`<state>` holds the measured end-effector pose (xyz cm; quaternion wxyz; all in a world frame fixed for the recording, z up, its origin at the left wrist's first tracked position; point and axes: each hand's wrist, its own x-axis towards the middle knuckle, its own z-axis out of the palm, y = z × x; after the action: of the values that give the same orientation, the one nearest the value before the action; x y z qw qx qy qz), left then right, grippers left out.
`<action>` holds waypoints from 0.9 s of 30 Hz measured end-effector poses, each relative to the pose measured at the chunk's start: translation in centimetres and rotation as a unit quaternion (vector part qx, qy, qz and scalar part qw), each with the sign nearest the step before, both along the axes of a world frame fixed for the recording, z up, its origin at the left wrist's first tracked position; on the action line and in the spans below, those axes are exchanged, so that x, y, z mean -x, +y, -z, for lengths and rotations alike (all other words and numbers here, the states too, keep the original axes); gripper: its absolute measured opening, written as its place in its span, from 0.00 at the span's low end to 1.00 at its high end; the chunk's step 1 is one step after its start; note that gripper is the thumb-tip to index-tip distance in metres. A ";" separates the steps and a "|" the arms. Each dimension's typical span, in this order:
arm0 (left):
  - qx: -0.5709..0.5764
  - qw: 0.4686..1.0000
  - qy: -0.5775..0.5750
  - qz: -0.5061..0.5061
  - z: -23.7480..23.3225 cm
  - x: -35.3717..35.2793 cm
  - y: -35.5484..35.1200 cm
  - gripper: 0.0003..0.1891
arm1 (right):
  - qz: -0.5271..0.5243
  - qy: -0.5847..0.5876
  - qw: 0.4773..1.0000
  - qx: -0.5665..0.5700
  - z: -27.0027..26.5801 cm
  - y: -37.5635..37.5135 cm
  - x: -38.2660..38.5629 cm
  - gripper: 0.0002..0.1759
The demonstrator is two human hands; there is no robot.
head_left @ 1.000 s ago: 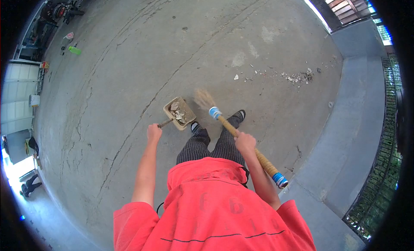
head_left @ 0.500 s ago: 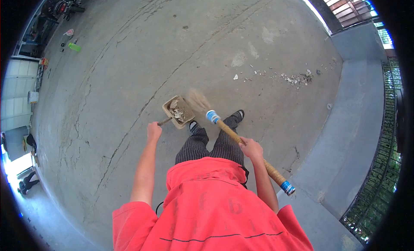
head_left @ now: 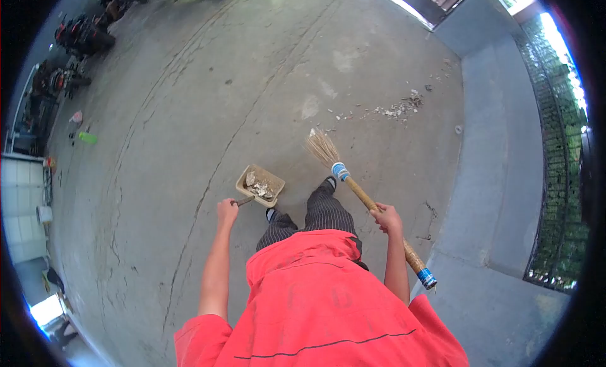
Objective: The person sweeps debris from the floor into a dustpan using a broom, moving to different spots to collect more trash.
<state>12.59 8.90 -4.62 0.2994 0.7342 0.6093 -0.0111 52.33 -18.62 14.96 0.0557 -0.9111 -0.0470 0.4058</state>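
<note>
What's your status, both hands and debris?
Left hand: gripping tan plastic dustpan, white and grey rubble inside. Right hand: holding long straw broom. Scattered pale debris on floor ahead.

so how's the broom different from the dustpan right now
The broom is long and thin, with blue-and-white bands near both ends; the dustpan is a boxy tan tray on a short handle. The broom's bristles fan out loosely, while the dustpan holds pale broken pieces. The broom is in the right hand, the dustpan in the left hand. Both are gripped by their handles.
</note>
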 end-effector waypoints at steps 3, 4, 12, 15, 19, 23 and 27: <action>-0.002 0.999 -0.030 0.012 -0.4 -4.3 0.1 0.13 | 0.015 0.003 1.000 -0.011 0.2 -1.2 -2.3 0.29; 0.010 0.999 -0.049 0.003 -0.5 -5.8 0.2 0.13 | 0.010 0.006 1.000 -0.005 0.5 -1.5 -3.3 0.30; -0.027 0.999 -0.042 0.002 -0.5 -18.0 1.4 0.13 | 0.056 0.040 0.997 -0.038 4.5 -1.4 -14.4 0.30; -0.016 0.999 -0.033 -0.010 -1.0 -22.5 2.0 0.13 | 0.056 0.045 0.997 -0.027 4.8 -0.1 -19.5 0.30; 0.013 1.000 0.009 -0.021 -0.9 -28.1 3.7 0.14 | 0.042 0.038 0.998 -0.024 4.8 2.4 -25.6 0.30; -0.016 0.999 0.025 0.014 0.3 -31.5 4.9 0.13 | -0.032 0.034 0.999 0.008 3.8 5.8 -30.6 0.29; -0.014 0.999 0.028 0.037 -1.3 -34.6 5.1 0.12 | -0.151 -0.042 0.987 0.044 4.8 8.8 -33.2 0.28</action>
<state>47.18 13.96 -3.35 0.2708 0.7597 0.5902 -0.0342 85.57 -9.82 10.18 -0.0483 -0.9115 -0.1681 0.3722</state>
